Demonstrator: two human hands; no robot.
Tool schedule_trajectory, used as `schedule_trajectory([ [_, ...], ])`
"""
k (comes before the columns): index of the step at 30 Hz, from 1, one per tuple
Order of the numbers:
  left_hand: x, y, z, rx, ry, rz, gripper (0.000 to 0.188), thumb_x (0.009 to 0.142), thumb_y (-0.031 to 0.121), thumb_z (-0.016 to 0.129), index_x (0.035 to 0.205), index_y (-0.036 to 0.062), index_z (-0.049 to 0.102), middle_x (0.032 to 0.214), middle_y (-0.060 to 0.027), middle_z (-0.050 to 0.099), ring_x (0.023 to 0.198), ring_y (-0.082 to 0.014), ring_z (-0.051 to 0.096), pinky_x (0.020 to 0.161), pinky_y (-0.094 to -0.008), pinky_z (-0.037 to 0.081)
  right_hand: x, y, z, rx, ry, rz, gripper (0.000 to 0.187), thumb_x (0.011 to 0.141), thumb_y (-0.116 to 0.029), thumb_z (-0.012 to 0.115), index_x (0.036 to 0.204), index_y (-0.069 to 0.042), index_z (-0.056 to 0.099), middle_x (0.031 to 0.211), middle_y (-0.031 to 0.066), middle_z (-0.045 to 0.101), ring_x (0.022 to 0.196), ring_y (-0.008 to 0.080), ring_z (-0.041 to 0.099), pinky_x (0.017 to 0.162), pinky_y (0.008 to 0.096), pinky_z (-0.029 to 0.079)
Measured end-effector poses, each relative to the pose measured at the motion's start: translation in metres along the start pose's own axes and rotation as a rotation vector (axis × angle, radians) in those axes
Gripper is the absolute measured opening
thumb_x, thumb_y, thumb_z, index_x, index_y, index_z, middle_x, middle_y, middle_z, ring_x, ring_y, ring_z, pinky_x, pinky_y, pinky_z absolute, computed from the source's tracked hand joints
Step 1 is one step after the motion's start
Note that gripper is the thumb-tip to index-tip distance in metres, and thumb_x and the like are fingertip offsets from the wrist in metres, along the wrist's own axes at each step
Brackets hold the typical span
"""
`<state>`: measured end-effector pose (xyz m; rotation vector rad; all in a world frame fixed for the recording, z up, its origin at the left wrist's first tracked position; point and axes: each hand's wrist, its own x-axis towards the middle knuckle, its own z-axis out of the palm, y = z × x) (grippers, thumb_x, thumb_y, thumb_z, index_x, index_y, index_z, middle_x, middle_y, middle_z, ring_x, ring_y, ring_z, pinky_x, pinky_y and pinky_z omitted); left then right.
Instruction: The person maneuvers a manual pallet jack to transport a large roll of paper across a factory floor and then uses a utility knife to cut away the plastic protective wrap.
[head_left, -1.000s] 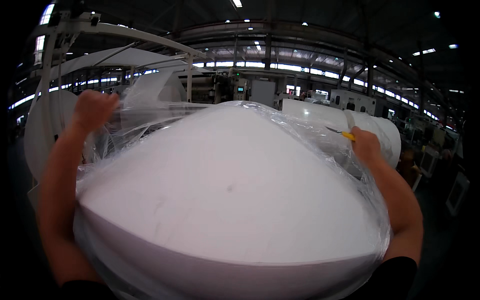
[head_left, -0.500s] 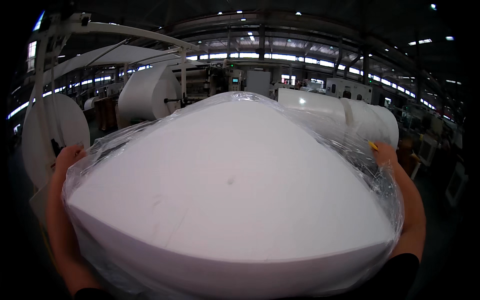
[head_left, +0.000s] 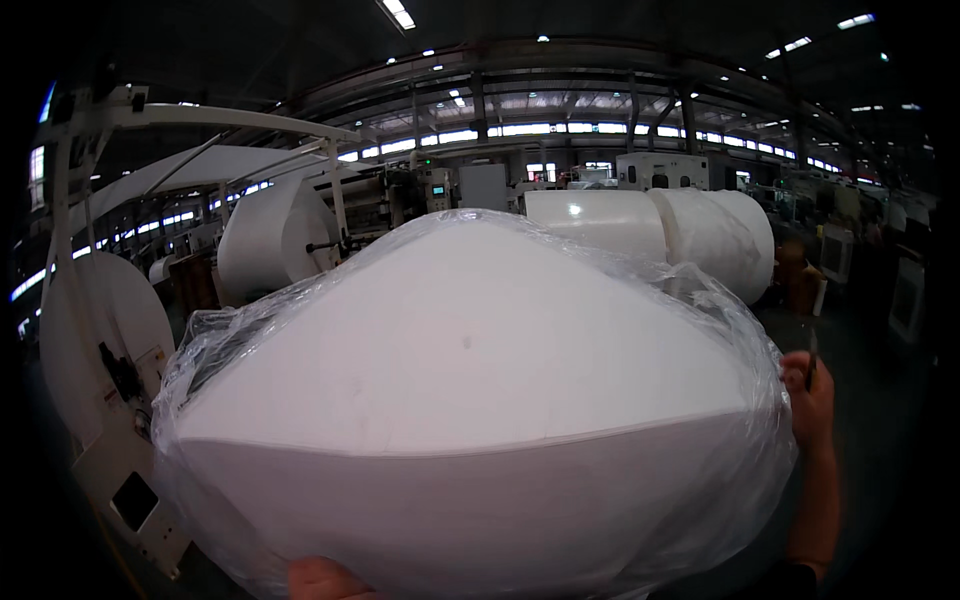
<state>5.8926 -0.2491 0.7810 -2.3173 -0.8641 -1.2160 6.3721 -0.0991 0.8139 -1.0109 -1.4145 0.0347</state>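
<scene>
A large white paper roll [head_left: 460, 400] fills the middle, loosely wrapped in clear plastic film [head_left: 715, 300] that bunches along its sides. At the roll's right side, my right hand [head_left: 810, 405] is closed around a slim cutter knife [head_left: 812, 352] whose tip points up; its fingers are against the edge of the film. Low at the near side is my left hand [head_left: 325, 578], next to the film and the roll's front face. Only part of it shows at the lower edge, and its fingers are mostly hidden.
Behind stand more white rolls, one film-wrapped roll [head_left: 600, 225] at right and another roll [head_left: 265, 240] at left. A pale machine frame [head_left: 240, 120] with a big roll [head_left: 105, 340] rises at left. A machine with a lit screen [head_left: 438, 190] stands at the back.
My left hand has come from the roll's far left side down to its near front. My right hand has moved down and toward me with the knife. The view has shifted, showing more front face.
</scene>
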Motion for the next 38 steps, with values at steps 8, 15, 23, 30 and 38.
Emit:
schedule_trajectory([
  [8, -0.034, 0.044, 0.139, -0.564, -0.228, -0.265, 0.020, 0.067, 0.007, 0.062, 0.087, 0.0043, 0.062, 0.082, -0.0128, 0.063, 0.074, -0.0278, 0.061, 0.068, -0.0346, 0.048, -0.176, 0.049, -0.020, 0.144, 0.372, 0.550, 0.018, 0.087, -0.020, 0.049, 0.078, -0.004, 0.051, 0.069, 0.0003, 0.051, 0.062, 0.0074, 0.046, 0.058, 0.0217, 0.039],
  [15, 0.016, 0.127, 0.241, -0.786, -0.349, -0.573, 0.044, 0.077, 0.019, 0.059, 0.111, -0.0042, 0.043, 0.082, -0.0121, 0.059, 0.077, -0.0235, 0.058, 0.074, -0.0367, 0.043, -0.243, 0.028, -0.142, 0.041, 0.305, 0.738, 0.018, 0.086, -0.017, 0.051, 0.078, -0.001, 0.054, 0.068, 0.0025, 0.053, 0.065, 0.0078, 0.048, 0.061, 0.0222, 0.040],
  [23, 0.120, 0.275, 0.331, -0.898, -0.325, 0.151, 0.045, 0.078, 0.002, 0.054, 0.117, -0.0089, 0.034, 0.090, -0.0093, 0.060, 0.076, -0.0135, 0.058, 0.075, -0.0310, 0.044, -0.375, 0.062, -0.329, -0.081, 0.672, 1.074, 0.012, 0.084, -0.012, 0.050, 0.077, -0.002, 0.051, 0.068, 0.0028, 0.052, 0.061, 0.0085, 0.047, 0.056, 0.0225, 0.038],
  [30, 0.313, 0.388, 0.471, -1.022, -0.074, -0.209, 0.070, 0.076, 0.004, 0.045, 0.133, -0.0050, 0.005, 0.075, -0.0170, 0.057, 0.065, -0.0234, 0.057, 0.066, -0.0372, 0.046, -0.407, 0.094, -0.387, -0.185, 0.701, 1.320, 0.011, 0.081, -0.016, 0.051, 0.075, -0.008, 0.049, 0.058, 0.0026, 0.048, 0.038, 0.0074, 0.038, 0.037, 0.0194, 0.029],
  [38, 0.481, 0.405, 0.639, -0.918, -0.241, -0.530, 0.072, 0.075, 0.012, 0.041, 0.134, -0.0012, 0.000, 0.091, -0.0242, 0.057, 0.082, -0.0372, 0.056, 0.074, -0.0424, 0.043, -0.371, 0.180, -0.437, -0.383, 0.504, 1.337, 0.025, 0.083, -0.029, 0.049, 0.079, -0.006, 0.058, 0.062, 0.0017, 0.054, 0.053, 0.0126, 0.044, 0.049, 0.0306, 0.037],
])
